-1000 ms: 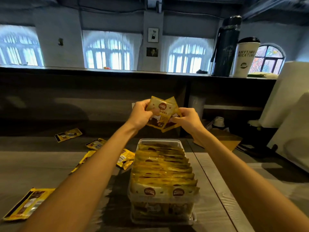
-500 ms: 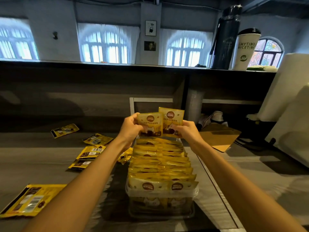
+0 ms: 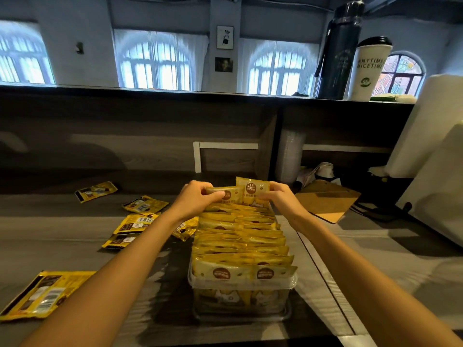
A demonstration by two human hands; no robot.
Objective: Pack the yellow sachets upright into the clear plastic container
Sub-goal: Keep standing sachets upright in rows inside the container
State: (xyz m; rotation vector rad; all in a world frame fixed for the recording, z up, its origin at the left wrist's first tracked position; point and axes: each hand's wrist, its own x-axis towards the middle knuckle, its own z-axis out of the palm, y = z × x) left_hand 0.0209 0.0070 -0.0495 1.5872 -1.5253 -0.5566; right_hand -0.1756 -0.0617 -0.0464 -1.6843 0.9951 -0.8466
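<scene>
L hand (image 3: 198, 196) & R hand (image 3: 278, 199) each pinch a flat yellow foil sachet (image 3: 233, 195) upright, long axis crosswise; both sit just above the end of clear rectangular plastic container (image 3: 225, 305) nearest surface (image 3: 75, 234) far edge.

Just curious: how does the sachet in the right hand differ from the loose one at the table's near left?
The sachet in the right hand stands upright at the far end of the container, logo showing; the loose sachet lies flat, barcode up, untouched. Both are yellow.
</scene>
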